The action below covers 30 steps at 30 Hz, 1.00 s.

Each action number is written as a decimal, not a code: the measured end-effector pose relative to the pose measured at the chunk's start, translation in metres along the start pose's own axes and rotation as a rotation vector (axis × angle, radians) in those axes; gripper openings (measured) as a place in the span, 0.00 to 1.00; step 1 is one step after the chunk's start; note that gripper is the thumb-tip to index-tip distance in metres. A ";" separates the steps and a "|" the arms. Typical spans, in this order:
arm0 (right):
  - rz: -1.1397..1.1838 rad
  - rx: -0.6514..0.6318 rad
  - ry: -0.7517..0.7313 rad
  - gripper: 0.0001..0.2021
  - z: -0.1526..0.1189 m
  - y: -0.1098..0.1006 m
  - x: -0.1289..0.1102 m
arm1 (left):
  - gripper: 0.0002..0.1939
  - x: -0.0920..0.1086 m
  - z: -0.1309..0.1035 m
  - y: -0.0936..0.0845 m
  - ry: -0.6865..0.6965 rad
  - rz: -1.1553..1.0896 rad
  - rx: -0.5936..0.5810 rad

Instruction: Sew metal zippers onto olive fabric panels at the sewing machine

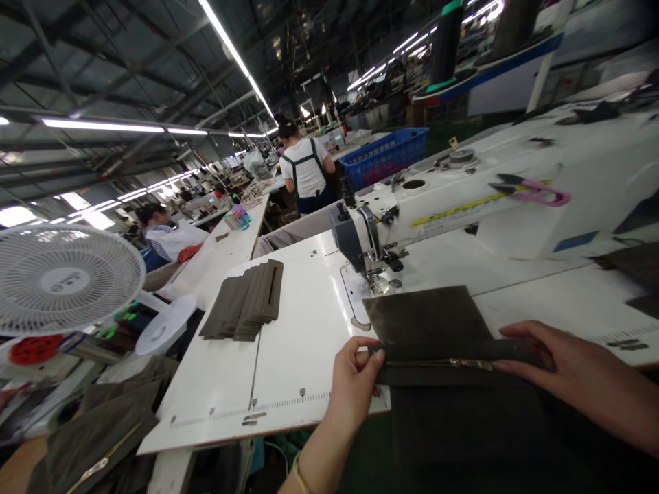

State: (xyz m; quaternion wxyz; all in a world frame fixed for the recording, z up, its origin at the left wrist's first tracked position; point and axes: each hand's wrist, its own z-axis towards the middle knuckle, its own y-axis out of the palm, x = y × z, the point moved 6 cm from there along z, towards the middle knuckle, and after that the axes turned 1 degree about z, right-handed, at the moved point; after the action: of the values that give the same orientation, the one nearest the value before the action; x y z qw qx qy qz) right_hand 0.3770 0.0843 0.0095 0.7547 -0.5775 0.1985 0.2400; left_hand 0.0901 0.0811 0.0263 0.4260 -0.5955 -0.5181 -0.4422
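Observation:
My left hand (355, 377) pinches the left end of a dark fabric piece with a zipper (427, 372) at the front edge of the white sewing table. The right end of that piece is between the thumb and fingers of my right hand (546, 357), close to the gold zipper pull (471, 363). Behind the zipper strip, a flat dark panel (427, 315) lies on the table, just in front of the sewing machine's needle area (378, 281). Dark fabric also hangs below the strip, in shadow.
A fanned stack of dark pieces (247, 302) lies on the table (293, 343). Pink-handled snips (540, 192) rest on the machine arm. A white fan (66, 281) and zippered pieces (103, 439) are at left. A blue crate (386, 158) and a person (306, 168) are beyond.

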 end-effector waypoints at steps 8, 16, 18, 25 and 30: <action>0.365 -0.258 0.179 0.20 -0.017 0.002 -0.020 | 0.21 0.000 -0.002 -0.026 0.161 -0.035 0.154; 0.678 -0.167 0.320 0.17 -0.023 0.020 -0.052 | 0.02 0.038 -0.053 0.008 0.727 0.786 0.358; 0.724 -0.136 0.368 0.18 -0.029 0.025 -0.056 | 0.12 0.031 -0.056 0.028 0.678 0.862 0.328; 0.649 0.000 0.270 0.14 -0.055 0.045 -0.041 | 0.08 0.015 -0.047 0.048 0.587 0.986 0.288; 0.369 0.091 0.090 0.14 -0.058 0.044 -0.044 | 0.05 0.013 -0.048 0.049 0.623 1.091 0.315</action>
State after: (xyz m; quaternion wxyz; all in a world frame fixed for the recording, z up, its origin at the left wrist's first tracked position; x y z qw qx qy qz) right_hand 0.3143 0.0324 -0.0137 0.7134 -0.5067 0.3452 0.3392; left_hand 0.1360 0.0331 0.0477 0.8021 -0.5473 -0.0516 -0.2331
